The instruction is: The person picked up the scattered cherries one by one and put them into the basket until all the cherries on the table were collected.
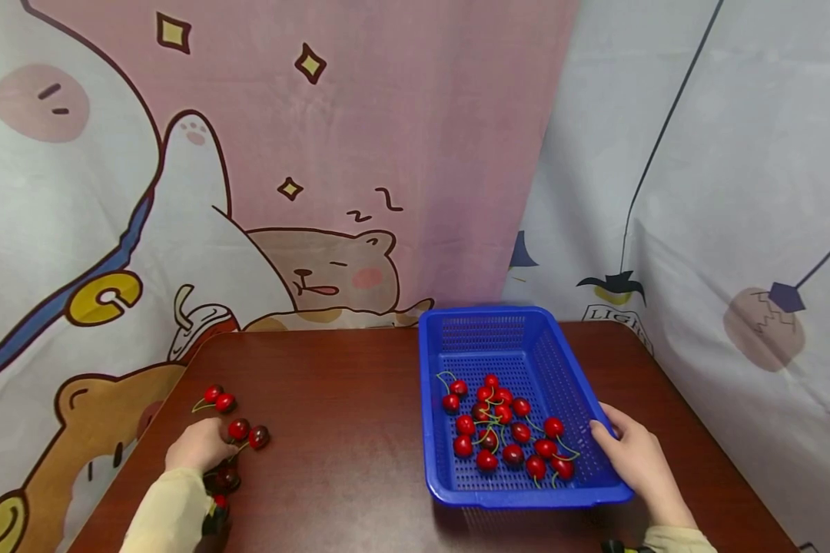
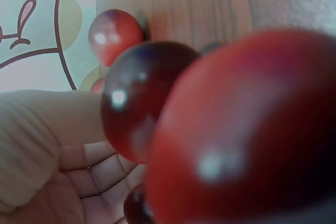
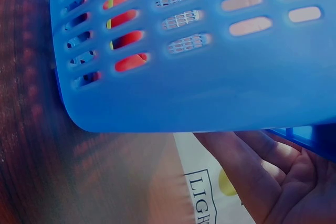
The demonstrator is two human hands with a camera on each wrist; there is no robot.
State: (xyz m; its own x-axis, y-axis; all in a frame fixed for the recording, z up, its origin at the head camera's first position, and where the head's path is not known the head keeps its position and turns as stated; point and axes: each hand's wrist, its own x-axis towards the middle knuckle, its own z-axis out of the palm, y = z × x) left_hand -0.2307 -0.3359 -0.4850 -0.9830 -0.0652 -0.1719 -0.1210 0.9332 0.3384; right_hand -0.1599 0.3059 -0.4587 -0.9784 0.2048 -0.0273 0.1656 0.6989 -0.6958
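My left hand (image 1: pixel 200 445) is at the table's left side, its fingers curled at the green stem of a pair of red cherries (image 1: pixel 249 434). Close to the left wrist camera, a large blurred cherry (image 2: pixel 247 129) and a darker cherry (image 2: pixel 149 98) cover the fingertips. With the thumb over the rim and the fingers beneath it, my right hand (image 1: pixel 639 453) grips the right side of a blue plastic basket (image 1: pixel 526 495). Several red cherries with green stems (image 1: pixel 503 415) lie inside on its perforated bottom.
Two more cherries joined by a stem (image 1: pixel 220 398) lie just beyond my left hand. Dark red cherries (image 1: pixel 227 479) show beside the left wrist, partly hidden by the sleeve. The brown wooden table (image 1: pixel 339 430) ends at a printed cartoon curtain (image 1: pixel 415 153) behind and on both sides.
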